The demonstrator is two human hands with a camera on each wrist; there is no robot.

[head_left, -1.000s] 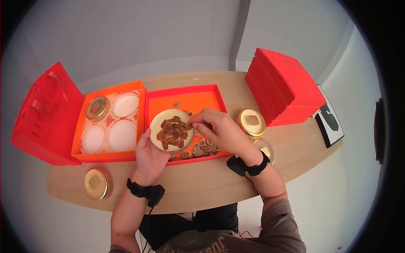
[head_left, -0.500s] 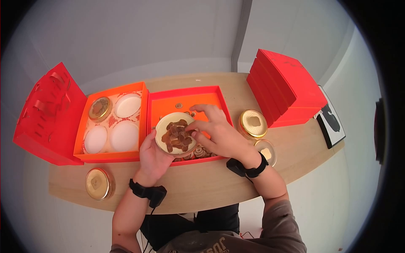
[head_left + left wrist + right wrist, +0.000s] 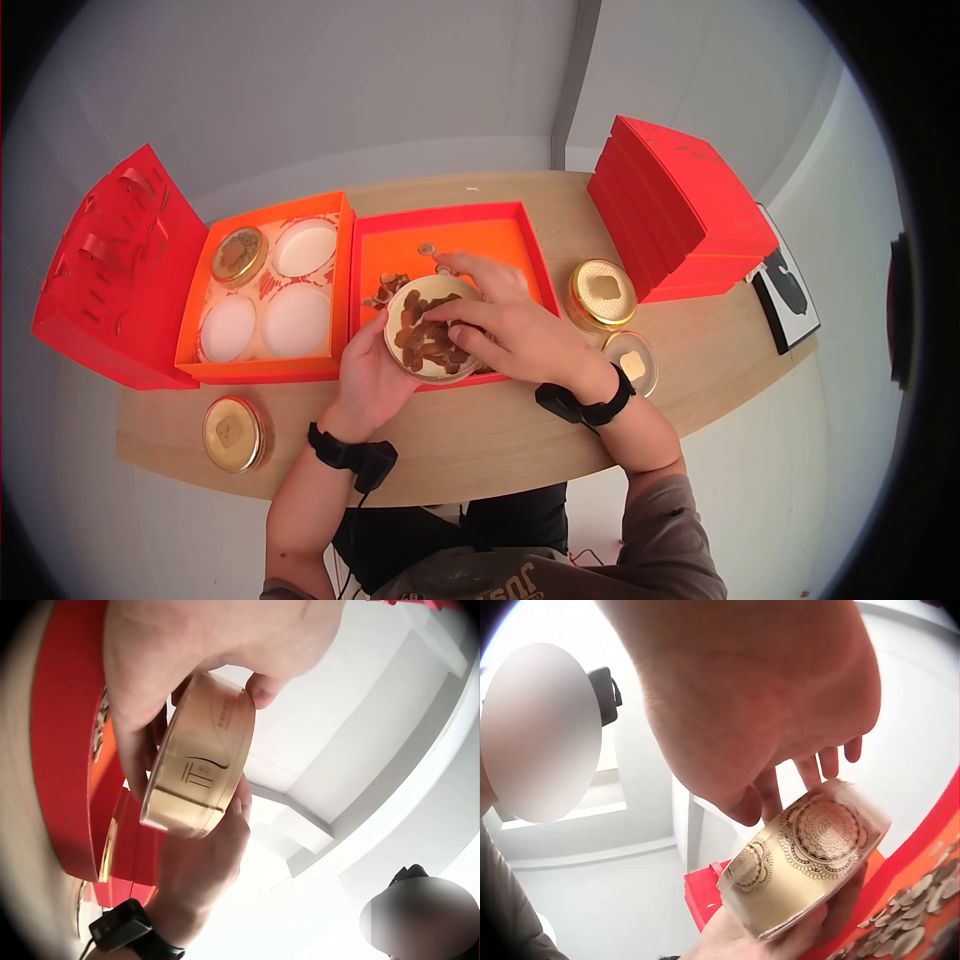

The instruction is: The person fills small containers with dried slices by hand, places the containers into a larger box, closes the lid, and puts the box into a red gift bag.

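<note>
My left hand grips a round, clear-walled jar from its left and below, tilted a little over the tray's front. Dark brown dried slices lie in the jar on a cream-coloured base. Above its mouth is my right hand, index finger and thumb reaching in among the slices, other fingers spread over the rim. Behind and below the jar, more slices sit in a red tray with an orange floor. The right wrist view shows a heap of pale-edged slices there.
To the left, an orange-red box has round recesses, one with a filled jar. A red bag stands beyond it. Gold-lidded jars stand right and front left. A clear lid and red boxes are right.
The jar in my left hand has shifted right and slightly toward me, uncovering slices in the tray's left. My right fingers have moved from the jar's right rim in over the slices.
</note>
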